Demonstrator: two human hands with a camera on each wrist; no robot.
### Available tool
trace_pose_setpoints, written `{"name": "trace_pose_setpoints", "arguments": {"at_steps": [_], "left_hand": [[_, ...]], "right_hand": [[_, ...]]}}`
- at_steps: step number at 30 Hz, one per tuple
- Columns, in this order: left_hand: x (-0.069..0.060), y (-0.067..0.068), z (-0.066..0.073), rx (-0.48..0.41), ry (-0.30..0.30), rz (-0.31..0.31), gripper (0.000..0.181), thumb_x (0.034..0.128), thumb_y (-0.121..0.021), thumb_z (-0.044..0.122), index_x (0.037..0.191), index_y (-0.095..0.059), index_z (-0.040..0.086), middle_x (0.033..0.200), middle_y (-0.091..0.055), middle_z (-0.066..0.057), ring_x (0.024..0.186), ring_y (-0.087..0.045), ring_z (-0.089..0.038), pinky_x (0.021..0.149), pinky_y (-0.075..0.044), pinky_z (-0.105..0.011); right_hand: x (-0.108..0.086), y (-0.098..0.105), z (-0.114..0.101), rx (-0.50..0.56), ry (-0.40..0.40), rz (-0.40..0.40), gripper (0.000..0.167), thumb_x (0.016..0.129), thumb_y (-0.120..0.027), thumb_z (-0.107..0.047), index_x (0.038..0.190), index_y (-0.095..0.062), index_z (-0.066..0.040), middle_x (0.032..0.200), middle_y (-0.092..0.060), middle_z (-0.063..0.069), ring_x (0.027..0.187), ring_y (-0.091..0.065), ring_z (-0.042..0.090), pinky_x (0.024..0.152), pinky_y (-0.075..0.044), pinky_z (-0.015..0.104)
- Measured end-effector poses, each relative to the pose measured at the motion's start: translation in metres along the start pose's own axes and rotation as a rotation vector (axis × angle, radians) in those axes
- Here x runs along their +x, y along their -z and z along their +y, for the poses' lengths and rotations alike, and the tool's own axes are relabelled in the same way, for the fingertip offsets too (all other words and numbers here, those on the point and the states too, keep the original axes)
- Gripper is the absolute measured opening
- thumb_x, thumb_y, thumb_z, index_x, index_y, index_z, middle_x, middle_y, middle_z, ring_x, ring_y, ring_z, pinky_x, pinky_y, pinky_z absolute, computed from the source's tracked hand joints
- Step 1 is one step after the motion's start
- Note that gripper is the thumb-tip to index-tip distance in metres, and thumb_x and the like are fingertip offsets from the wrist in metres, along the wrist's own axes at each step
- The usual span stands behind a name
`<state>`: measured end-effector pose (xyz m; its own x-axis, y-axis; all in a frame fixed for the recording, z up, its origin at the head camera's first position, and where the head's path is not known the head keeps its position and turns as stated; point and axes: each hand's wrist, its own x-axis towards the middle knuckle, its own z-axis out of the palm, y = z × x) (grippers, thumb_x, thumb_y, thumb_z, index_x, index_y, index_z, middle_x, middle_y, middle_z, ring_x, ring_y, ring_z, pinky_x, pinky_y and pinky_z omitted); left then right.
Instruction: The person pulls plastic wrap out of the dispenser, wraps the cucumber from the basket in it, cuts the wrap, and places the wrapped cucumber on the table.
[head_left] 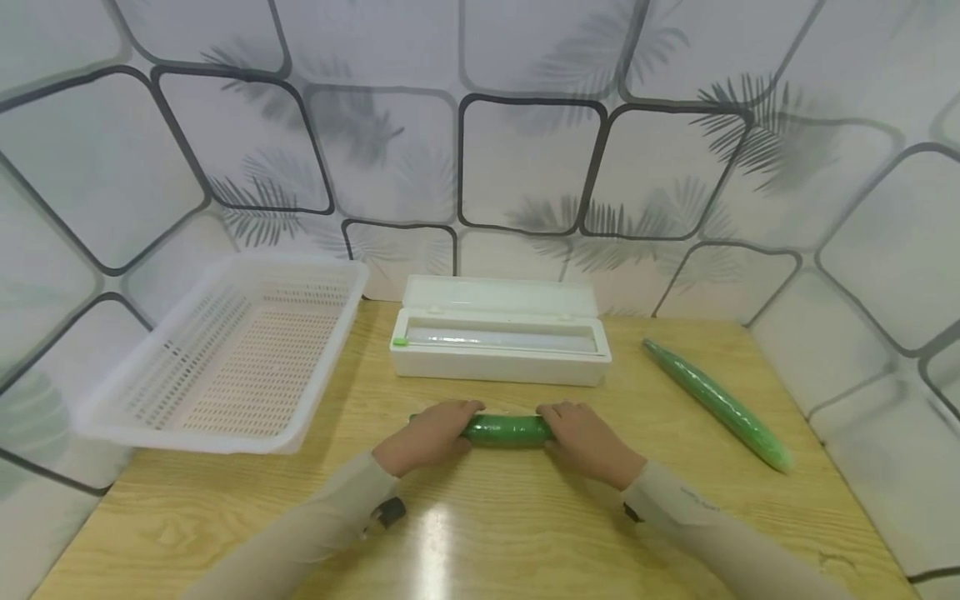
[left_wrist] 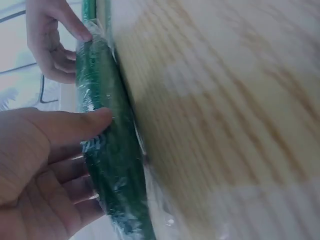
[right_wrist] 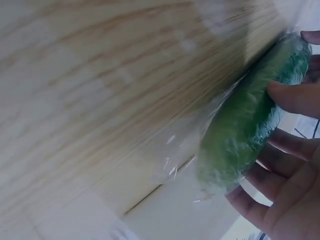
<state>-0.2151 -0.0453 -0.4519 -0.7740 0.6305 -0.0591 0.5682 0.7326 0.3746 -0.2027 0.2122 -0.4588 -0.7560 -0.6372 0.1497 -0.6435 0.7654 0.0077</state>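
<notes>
A green cucumber (head_left: 507, 429) wrapped in clear cling film lies crosswise on the wooden table. My left hand (head_left: 435, 433) holds it near its left end, and my right hand (head_left: 592, 442) grips it toward the right end. In the left wrist view, the left thumb presses on the near side of the cucumber (left_wrist: 117, 170), with the other fingers round the far side. Loose film shows beside the pale end of the cucumber (right_wrist: 220, 155) in the right wrist view, where the right thumb and fingers straddle it.
Behind the hands stands a white cling film box (head_left: 498, 367), its lid raised and a roll inside. A white slotted basket (head_left: 296, 442) is at the left. Another film-wrapped cucumber (head_left: 716, 402) lies slantwise at the right. Patterned walls border the table (head_left: 510, 533).
</notes>
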Motion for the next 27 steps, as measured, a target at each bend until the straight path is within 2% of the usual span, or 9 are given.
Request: {"name": "trace_pose_setpoints", "arguments": {"at_steps": [2,5,9,12,17,19,21,24,27], "left_hand": [[0.0,-0.001,-0.002,-0.054,-0.001,0.0,0.046,0.0864,-0.065,0.011,0.128,-0.047,0.001,0.12,-0.061,-0.015,0.108,-0.06,-0.027,0.093,-0.051,-0.039],[0.001,-0.004,-0.007,-0.053,-0.016,-0.002,0.047,0.0866,-0.065,0.011,0.129,-0.047,0.001,0.12,-0.056,-0.015,0.108,-0.058,-0.027,0.092,-0.052,-0.038],[0.005,-0.007,-0.011,0.067,-0.022,0.026,0.055,0.0842,-0.069,0.014,0.134,-0.048,0.005,0.12,-0.049,-0.016,0.107,-0.051,-0.026,0.089,-0.053,-0.036],[0.008,-0.008,-0.013,0.175,-0.015,0.076,0.058,0.0802,-0.074,0.018,0.134,-0.051,0.013,0.112,-0.049,-0.014,0.099,-0.047,-0.023,0.082,-0.05,-0.032],[0.009,-0.007,-0.014,0.281,0.0,0.123,0.061,0.0758,-0.077,0.023,0.133,-0.054,0.021,0.095,-0.049,-0.01,0.084,-0.04,-0.018,0.07,-0.04,-0.028],[0.009,-0.007,-0.013,0.278,0.026,0.115,0.061,0.0765,-0.076,0.022,0.133,-0.053,0.02,0.096,-0.051,-0.011,0.084,-0.042,-0.019,0.069,-0.042,-0.028],[0.008,-0.007,-0.014,0.246,0.049,0.119,0.06,0.078,-0.075,0.02,0.133,-0.052,0.014,0.1,-0.056,-0.013,0.088,-0.048,-0.022,0.073,-0.047,-0.03],[0.007,-0.006,-0.015,0.165,0.074,0.128,0.054,0.0813,-0.071,0.016,0.129,-0.05,0.005,0.112,-0.06,-0.015,0.1,-0.054,-0.028,0.085,-0.052,-0.037],[0.004,-0.003,-0.017,0.089,0.052,0.124,0.046,0.0856,-0.066,0.011,0.126,-0.049,0.0,0.117,-0.06,-0.018,0.107,-0.057,-0.031,0.094,-0.05,-0.04]], "right_hand": [[0.001,0.0,0.001,0.031,-0.012,-0.018,0.043,0.083,-0.07,-0.021,0.117,-0.052,-0.002,0.103,-0.066,0.011,0.093,-0.064,0.024,0.083,-0.053,0.041],[0.002,-0.003,0.002,0.05,-0.019,-0.034,0.045,0.082,-0.071,-0.021,0.117,-0.05,-0.001,0.105,-0.064,0.013,0.096,-0.064,0.026,0.085,-0.053,0.042],[0.006,-0.007,0.005,0.014,-0.024,-0.021,0.047,0.078,-0.076,-0.018,0.117,-0.054,-0.001,0.111,-0.059,0.014,0.102,-0.057,0.028,0.088,-0.051,0.042],[0.01,-0.008,0.007,-0.028,-0.028,0.008,0.038,0.078,-0.073,-0.008,0.114,-0.059,-0.003,0.103,-0.056,0.012,0.095,-0.054,0.025,0.081,-0.05,0.039],[0.014,-0.004,0.007,-0.054,-0.028,0.036,0.029,0.081,-0.065,0.001,0.11,-0.063,-0.005,0.094,-0.058,0.009,0.084,-0.056,0.02,0.074,-0.051,0.034],[0.014,-0.003,0.007,-0.051,-0.023,0.038,0.03,0.081,-0.067,0.0,0.11,-0.062,-0.003,0.096,-0.061,0.01,0.085,-0.059,0.021,0.075,-0.053,0.034],[0.014,-0.002,0.008,-0.001,-0.046,0.003,0.033,0.081,-0.068,-0.002,0.113,-0.06,-0.001,0.1,-0.063,0.012,0.089,-0.062,0.024,0.079,-0.055,0.036],[0.014,0.0,0.011,0.13,-0.141,-0.1,0.039,0.083,-0.067,-0.007,0.119,-0.054,0.0,0.107,-0.065,0.014,0.097,-0.064,0.026,0.086,-0.054,0.038],[0.015,0.002,0.015,0.262,-0.252,-0.196,0.037,0.088,-0.062,-0.012,0.121,-0.05,-0.001,0.106,-0.065,0.013,0.098,-0.063,0.025,0.087,-0.054,0.04]]}}
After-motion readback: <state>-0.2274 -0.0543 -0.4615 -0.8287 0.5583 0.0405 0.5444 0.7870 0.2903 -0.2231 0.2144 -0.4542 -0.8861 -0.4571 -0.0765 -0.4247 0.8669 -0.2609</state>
